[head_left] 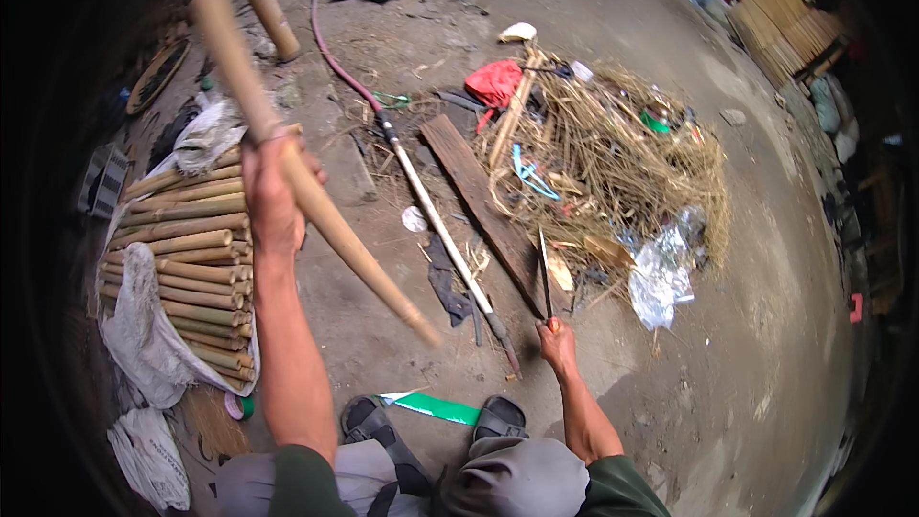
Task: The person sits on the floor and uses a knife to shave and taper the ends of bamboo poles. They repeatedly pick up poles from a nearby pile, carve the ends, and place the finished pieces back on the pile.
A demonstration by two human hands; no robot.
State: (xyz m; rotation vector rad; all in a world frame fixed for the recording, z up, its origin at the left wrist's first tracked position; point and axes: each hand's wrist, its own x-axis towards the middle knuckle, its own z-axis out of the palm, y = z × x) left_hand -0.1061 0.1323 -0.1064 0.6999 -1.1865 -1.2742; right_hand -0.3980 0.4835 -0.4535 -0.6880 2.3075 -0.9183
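My left hand [275, 187] is raised at the left, its fingers wrapped round a bamboo pole [354, 239]. The pole slants from the upper left down toward the middle and is slightly blurred at its ends. Lower and to the right, my right hand [557, 341] is closed on the handle of a knife [545, 273] whose narrow blade points away from me. A bit of orange shows at the handle; the fingers hide the rest. Beyond the knife, a dark wooden plank [483, 206] lies on the ground. Left of my left forearm is a stack of cut bamboo poles [196, 273].
A heap of dry straw and scraps [622, 148] holds a red bag [494, 83] and clear plastic [662, 273]. A white pipe [436, 215] joins a purple hose [335, 62]. White sacking [144, 325] wraps the stack. A green strip [436, 408] lies between my sandals.
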